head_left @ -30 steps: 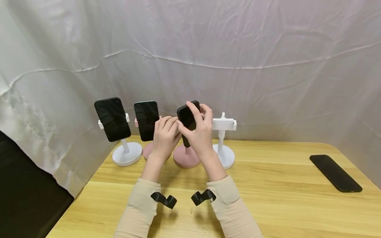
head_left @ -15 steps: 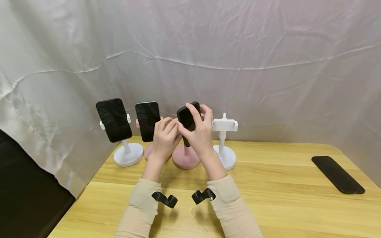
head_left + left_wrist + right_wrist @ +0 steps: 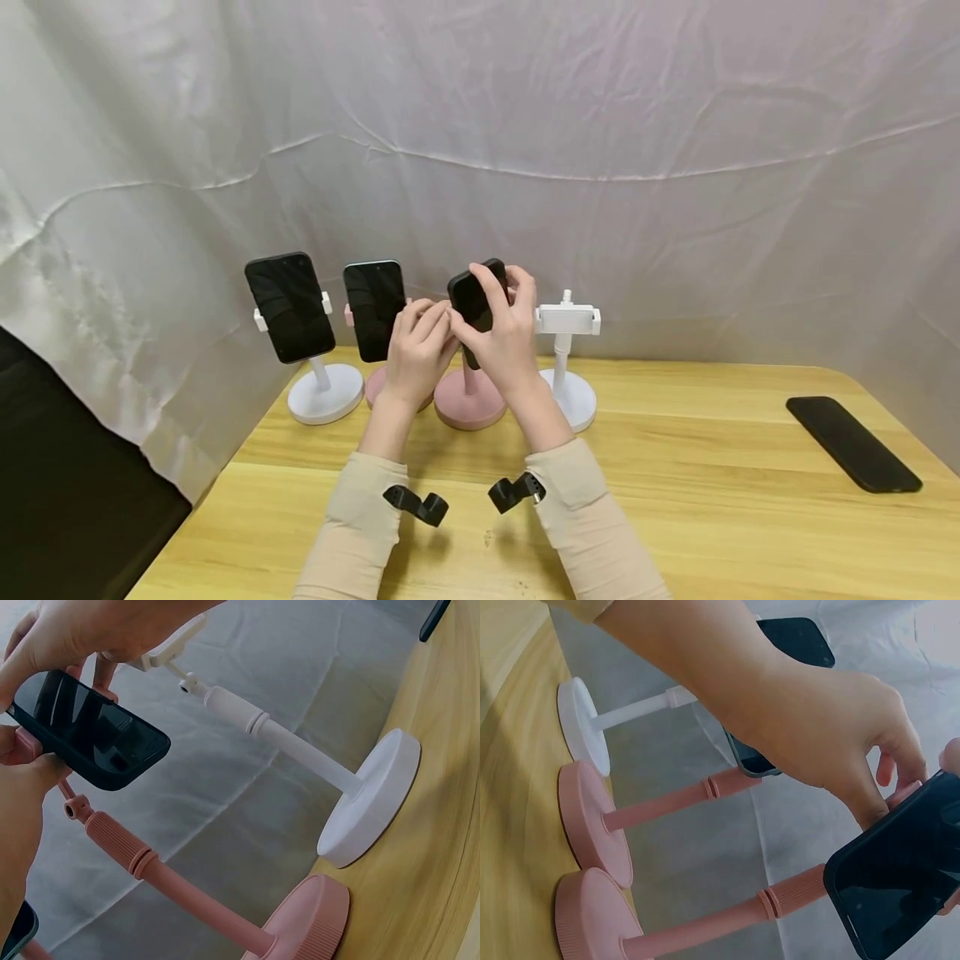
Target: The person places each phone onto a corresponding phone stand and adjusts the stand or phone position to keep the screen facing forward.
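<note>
A black smartphone [image 3: 469, 302] leans at the top of a pink phone stand [image 3: 470, 403], its dark screen towards me. My right hand [image 3: 504, 337] grips it across the upper part, fingers at the top and far edges, thumb at the near side. On the other side my left hand [image 3: 417, 354] pinches the pink clamp arm [image 3: 904, 793] beside the phone's edge, thumb and fingers curled around it. The left wrist view shows that clamp arm [image 3: 24, 746] against the phone [image 3: 97, 735]. Much of the clamp behind the phone is hidden.
Left stand a white stand [image 3: 325, 393] with a phone [image 3: 291, 307] and another pink stand [image 3: 377, 385] with a phone [image 3: 375, 308]. A white stand [image 3: 574, 400] with a bare clamp is close on the right. Another black phone [image 3: 853, 443] lies far right on the wooden table [image 3: 697, 533].
The head view has shifted slightly, so the stands sit a little lower and further right in it. Both hands and the phone between them keep nearly the same pose.
</note>
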A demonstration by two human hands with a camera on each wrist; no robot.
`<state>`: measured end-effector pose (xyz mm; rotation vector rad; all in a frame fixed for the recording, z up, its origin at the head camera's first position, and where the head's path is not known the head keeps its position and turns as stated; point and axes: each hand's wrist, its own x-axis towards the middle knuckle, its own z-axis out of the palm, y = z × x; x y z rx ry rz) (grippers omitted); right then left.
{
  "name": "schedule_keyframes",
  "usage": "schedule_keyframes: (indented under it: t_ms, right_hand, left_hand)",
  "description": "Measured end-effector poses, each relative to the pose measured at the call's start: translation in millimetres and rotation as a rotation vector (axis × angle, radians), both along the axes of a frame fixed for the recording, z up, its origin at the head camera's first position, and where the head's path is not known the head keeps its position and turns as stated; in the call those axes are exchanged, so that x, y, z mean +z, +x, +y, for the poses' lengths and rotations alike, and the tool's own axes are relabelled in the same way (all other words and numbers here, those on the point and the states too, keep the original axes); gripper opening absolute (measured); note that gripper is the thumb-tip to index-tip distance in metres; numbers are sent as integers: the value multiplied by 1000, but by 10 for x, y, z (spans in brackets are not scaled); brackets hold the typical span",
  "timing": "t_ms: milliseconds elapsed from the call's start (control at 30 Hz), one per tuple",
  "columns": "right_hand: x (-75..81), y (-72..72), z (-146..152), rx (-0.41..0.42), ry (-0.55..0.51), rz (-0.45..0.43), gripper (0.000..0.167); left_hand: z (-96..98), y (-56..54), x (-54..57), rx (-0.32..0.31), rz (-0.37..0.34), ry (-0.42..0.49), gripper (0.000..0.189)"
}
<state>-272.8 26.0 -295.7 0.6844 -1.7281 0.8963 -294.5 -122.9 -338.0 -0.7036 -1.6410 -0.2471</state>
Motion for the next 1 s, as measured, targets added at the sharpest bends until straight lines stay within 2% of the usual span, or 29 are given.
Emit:
schedule_keyframes:
  t_ms: [333,667,1000]
  right_hand:
    - [56,-49,7,-9,33,-9,53]
    - [71,-77,13,-12,1,-41,50]
    - [37,-94,-37,-64,-8,-109,51]
  left_hand:
    - [-6,21,25,-2,-28,16,27]
    - [17,2,38,38,-10,11,25]
    - [-6,-11,25,39,-34,18,30]
